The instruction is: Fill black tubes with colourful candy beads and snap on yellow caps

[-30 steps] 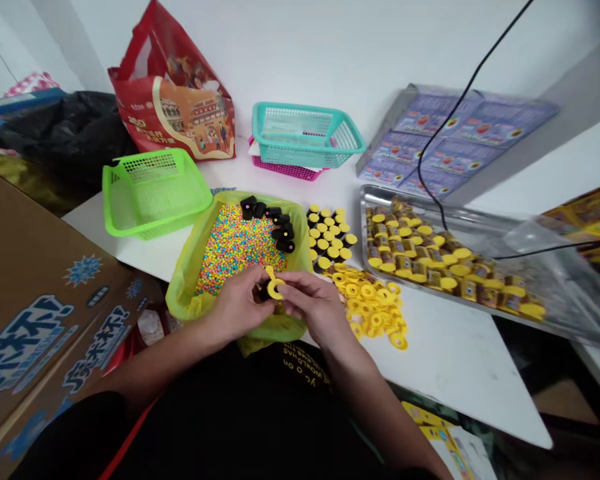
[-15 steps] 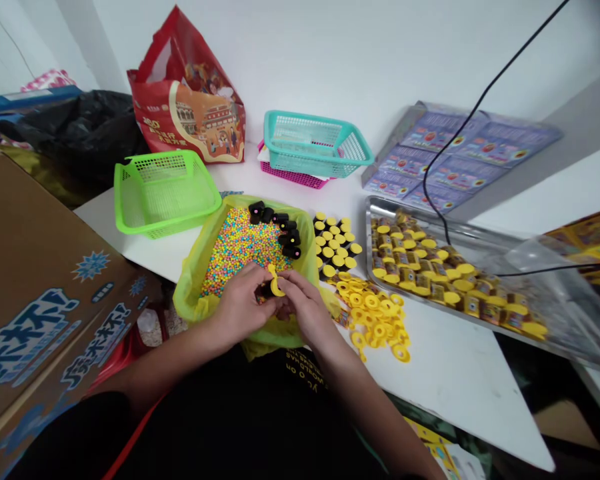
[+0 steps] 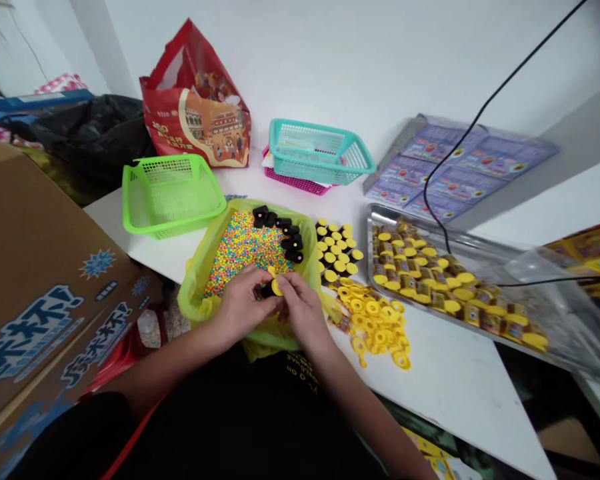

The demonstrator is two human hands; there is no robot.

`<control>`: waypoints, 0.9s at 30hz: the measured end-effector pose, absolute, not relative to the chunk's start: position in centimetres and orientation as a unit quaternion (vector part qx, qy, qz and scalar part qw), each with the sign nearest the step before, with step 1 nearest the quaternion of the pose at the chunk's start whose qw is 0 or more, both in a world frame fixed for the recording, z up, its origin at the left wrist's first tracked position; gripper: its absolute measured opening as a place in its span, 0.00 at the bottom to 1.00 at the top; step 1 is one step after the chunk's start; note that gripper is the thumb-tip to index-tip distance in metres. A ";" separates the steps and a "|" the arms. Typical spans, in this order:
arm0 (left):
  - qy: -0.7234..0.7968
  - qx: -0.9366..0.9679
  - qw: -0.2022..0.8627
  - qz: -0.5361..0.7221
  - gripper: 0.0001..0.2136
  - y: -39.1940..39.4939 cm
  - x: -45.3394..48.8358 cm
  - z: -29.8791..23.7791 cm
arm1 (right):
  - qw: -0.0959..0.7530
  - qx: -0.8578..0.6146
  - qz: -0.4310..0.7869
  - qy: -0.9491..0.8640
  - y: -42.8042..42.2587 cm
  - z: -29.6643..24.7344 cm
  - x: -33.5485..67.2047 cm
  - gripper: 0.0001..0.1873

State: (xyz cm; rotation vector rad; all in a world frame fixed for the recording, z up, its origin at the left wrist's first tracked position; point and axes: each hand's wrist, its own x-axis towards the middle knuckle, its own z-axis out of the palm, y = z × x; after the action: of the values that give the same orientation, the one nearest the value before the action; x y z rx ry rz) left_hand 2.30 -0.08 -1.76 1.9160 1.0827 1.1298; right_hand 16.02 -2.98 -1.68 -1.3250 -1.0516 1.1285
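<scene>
My left hand (image 3: 244, 305) and my right hand (image 3: 300, 308) meet over the near edge of a yellow-green bag-lined tub (image 3: 200, 280) full of small multicoloured beads (image 3: 240, 253). The left fingers pinch a small black tube (image 3: 267, 291). The right fingers press a yellow ring cap (image 3: 276, 287) onto its end. Several open black tubes (image 3: 285, 235) lie on the beads at the tub's far right. Just right of my hands lies a pile of loose yellow ring caps (image 3: 377, 317).
Capped tubes stand in a cluster (image 3: 336, 250) beside the tub. A metal tray (image 3: 485, 250) on the right holds several finished labelled tubes. A green basket (image 3: 170, 193), a teal basket (image 3: 320, 150), a red bag (image 3: 200, 113), a cardboard box (image 3: 35, 280) and a black cable (image 3: 445, 160) surround the work.
My view has shifted a little, so everything sits slightly to the right. My hands have drawn closer together, with the yellow cap pressed onto the black tube's end.
</scene>
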 end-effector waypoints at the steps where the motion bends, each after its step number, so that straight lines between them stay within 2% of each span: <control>1: 0.410 0.737 0.320 0.431 0.07 -0.1 2.3 -1.7 | 0.538 -0.558 0.439 -0.455 -3.0 -1.7 16.0 0.16; 4: 0.401 0.754 0.290 0.432 0.08 -0.3 2.4 -1.6 | 0.581 -0.564 0.352 -0.471 -3.1 -1.9 16.0 0.13; 7: 0.396 0.759 0.272 0.439 0.08 -0.4 2.6 -1.7 | 0.596 -0.562 0.343 -0.459 -3.0 -2.2 16.0 0.13; 11: 0.400 0.737 0.302 0.454 0.08 -0.3 2.5 -2.0 | 0.593 -0.551 0.398 -0.432 -2.6 -2.1 16.1 0.15; 15: 0.412 0.707 0.345 0.460 0.08 -0.4 2.5 -1.9 | 0.538 -0.542 0.494 -0.415 -2.7 -1.9 15.9 0.19; 19: 0.410 0.688 0.381 0.461 0.08 -0.7 2.4 -1.4 | 0.535 -0.509 0.574 -0.354 -2.8 -2.1 15.6 0.18; 22: 0.402 0.664 0.435 0.456 0.09 -0.7 2.1 -1.1 | 0.557 -0.513 0.563 -0.331 -2.9 -1.9 15.3 0.18; 27: 0.371 0.592 0.598 0.393 0.13 -0.7 1.9 -0.8 | 0.571 -0.523 0.527 -0.352 -3.3 -1.0 15.1 0.19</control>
State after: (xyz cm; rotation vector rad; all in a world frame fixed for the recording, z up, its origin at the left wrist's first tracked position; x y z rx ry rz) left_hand 1.87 -0.73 -0.81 1.3741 0.8606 0.9118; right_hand 15.12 -3.26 -1.04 -1.2268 -0.8257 1.2360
